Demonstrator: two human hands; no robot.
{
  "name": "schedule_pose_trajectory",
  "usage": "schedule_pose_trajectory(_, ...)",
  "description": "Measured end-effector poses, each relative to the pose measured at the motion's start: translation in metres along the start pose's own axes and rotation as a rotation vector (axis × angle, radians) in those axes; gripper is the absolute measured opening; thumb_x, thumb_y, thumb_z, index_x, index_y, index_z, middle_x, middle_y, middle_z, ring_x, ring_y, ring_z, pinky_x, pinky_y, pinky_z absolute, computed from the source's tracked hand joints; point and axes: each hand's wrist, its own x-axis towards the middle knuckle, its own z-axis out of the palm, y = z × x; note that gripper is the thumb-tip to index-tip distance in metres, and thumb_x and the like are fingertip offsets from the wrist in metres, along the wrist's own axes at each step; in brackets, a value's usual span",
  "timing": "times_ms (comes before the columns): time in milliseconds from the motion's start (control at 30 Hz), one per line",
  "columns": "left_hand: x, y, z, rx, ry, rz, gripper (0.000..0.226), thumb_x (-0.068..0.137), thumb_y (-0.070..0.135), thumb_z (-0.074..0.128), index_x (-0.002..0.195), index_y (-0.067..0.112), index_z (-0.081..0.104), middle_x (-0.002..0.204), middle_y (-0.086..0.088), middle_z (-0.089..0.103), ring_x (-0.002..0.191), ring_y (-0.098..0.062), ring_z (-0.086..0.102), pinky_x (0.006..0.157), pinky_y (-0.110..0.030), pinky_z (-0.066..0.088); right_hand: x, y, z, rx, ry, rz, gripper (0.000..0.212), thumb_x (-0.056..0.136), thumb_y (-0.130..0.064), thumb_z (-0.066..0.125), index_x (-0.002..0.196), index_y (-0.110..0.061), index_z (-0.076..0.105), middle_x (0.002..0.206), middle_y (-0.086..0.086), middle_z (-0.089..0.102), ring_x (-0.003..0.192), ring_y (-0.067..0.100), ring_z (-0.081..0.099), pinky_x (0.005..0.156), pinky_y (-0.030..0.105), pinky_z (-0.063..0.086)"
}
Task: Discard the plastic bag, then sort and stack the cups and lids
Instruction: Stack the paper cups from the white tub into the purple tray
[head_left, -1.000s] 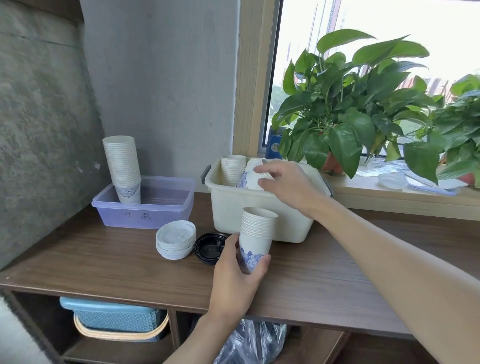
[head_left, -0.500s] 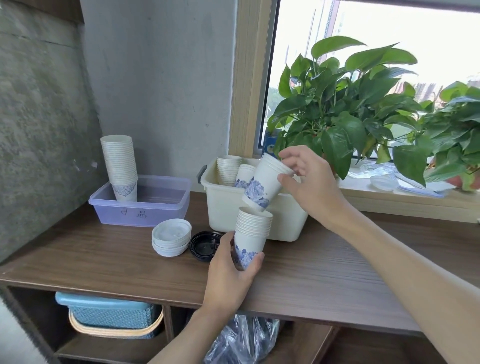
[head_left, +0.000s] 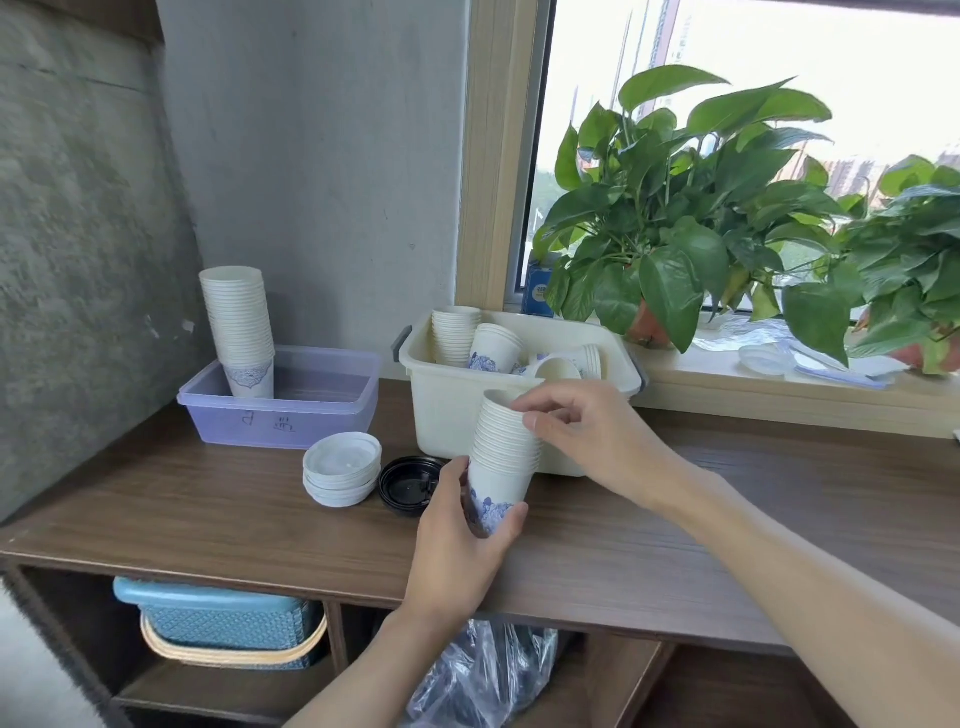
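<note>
Brown wooden table (head_left: 208, 509) meets grey wall (head_left: 311, 156), window (head_left: 779, 52).

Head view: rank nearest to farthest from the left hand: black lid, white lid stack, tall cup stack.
1. black lid, just beside the left hand.
2. white lid stack, further left.
3. tall cup stack, back left, in the purple tray.

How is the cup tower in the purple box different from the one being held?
The box tower stands taller, untouched; the held tower is shorter, left hand gripping its base, right hand pinching its rims. The box tower's print is paler than the held tower's. Both are nested white cups.
</note>
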Motion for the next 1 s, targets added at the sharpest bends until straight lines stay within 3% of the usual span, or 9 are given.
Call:
schedule_pose_trajectory(67,0.000,0.001,-0.001,-0.016,-0.004,-0.005,0.056,0.078,0.030,0.080,0.121,0.039,0.044,0.106,0.019,0.064,0.091,0.004,0.062,0.075,-0.008,0.045,-0.003,0.000,0.007,0.001,0.005,0.012,0.014,0.091,-0.015,0.062,0.099,-0.021,0.072,0.095,-0.008,0.071,0.084,0.006,0.061,0.077,0.014,0.047)
schedule_pose_trajectory(167,-0.001,0.000,-0.006,-0.025,0.001,-0.010,0.055,0.078,0.032,0.080,0.117,0.045,0.044,0.103,0.017,0.066,0.089,0.001,0.064,0.076,-0.018,0.051,-0.006,-0.006,0.012,0.002,-0.040,-0.011,0.014,0.091,-0.014,0.062,0.097,-0.021,0.072,0.088,-0.014,0.068,0.074,-0.007,0.055,0.072,0.010,0.044)
schedule_pose_trajectory(267,-0.006,-0.002,-0.020,-0.034,0.023,-0.014,0.055,0.078,0.030,0.080,0.120,0.041,0.046,0.103,0.017,0.067,0.090,-0.001,0.065,0.076,-0.023,0.054,0.001,-0.016,0.016,0.059,-0.071,-0.053,0.014,0.091,-0.017,0.061,0.098,-0.023,0.072,0.095,-0.014,0.070,0.088,-0.003,0.061,0.079,0.018,0.048)
schedule_pose_trajectory(367,-0.008,-0.009,-0.041,-0.008,0.083,-0.014,0.051,0.078,0.029,0.079,0.121,0.032,0.050,0.101,0.014,0.067,0.088,-0.001,0.066,0.076,-0.027,0.055,0.024,-0.018,0.018,0.110,0.046,-0.063,0.013,0.093,-0.020,0.060,0.102,-0.023,0.068,0.098,-0.014,0.069,0.094,-0.001,0.061,0.083,0.021,0.050)
schedule_pose_trajectory(500,-0.007,-0.019,-0.061,0.049,0.132,-0.029,0.044,0.078,0.029,0.078,0.108,0.040,0.048,0.095,0.014,0.068,0.084,0.000,0.065,0.071,-0.018,0.051,0.066,-0.010,0.019,0.027,0.156,-0.044,0.016,0.092,-0.019,0.060,0.107,-0.017,0.064,0.097,-0.008,0.065,0.091,0.002,0.059,0.083,0.020,0.045)
schedule_pose_trajectory(567,-0.004,-0.025,-0.065,0.054,0.146,-0.037,0.049,0.077,0.038,0.077,0.113,0.043,0.044,0.094,0.011,0.068,0.081,-0.005,0.067,0.070,-0.030,0.056,0.085,-0.005,0.018,-0.080,0.130,-0.017,0.024,0.092,-0.023,0.060,0.114,-0.017,0.061,0.105,-0.003,0.062,0.095,0.011,0.058,0.082,0.024,0.044)
schedule_pose_trajectory(667,0.006,-0.032,-0.070,0.047,0.144,-0.040,0.056,0.073,0.053,0.071,0.119,0.042,0.042,0.091,0.005,0.070,0.077,-0.015,0.069,0.065,-0.044,0.058,0.110,0.004,0.016,-0.239,0.096,0.043,0.036,0.092,-0.025,0.060,0.126,-0.015,0.055,0.119,0.001,0.057,0.099,0.011,0.050,0.081,0.023,0.036)
schedule_pose_trajectory(867,0.020,-0.041,-0.077,0.063,0.123,-0.047,0.056,0.073,0.059,0.066,0.120,0.043,0.039,0.088,0.005,0.069,0.066,-0.013,0.062,0.062,-0.036,0.055,0.140,0.025,0.014,-0.351,0.078,0.190,0.055,0.091,-0.019,0.060,0.142,-0.021,0.039,0.135,0.006,0.050,0.110,0.024,0.054,0.078,0.029,0.040)
schedule_pose_trajectory(1000,0.017,-0.040,-0.078,0.070,0.109,-0.055,0.059,0.072,0.057,0.067,0.121,0.040,0.040,0.087,0.007,0.069,0.071,-0.009,0.064,0.067,-0.034,0.056,0.153,0.029,0.017,-0.380,0.100,0.263,0.061,0.087,-0.019,0.063,0.142,-0.015,0.037,0.132,0.013,0.050,0.112,0.029,0.054,0.090,0.041,0.049)
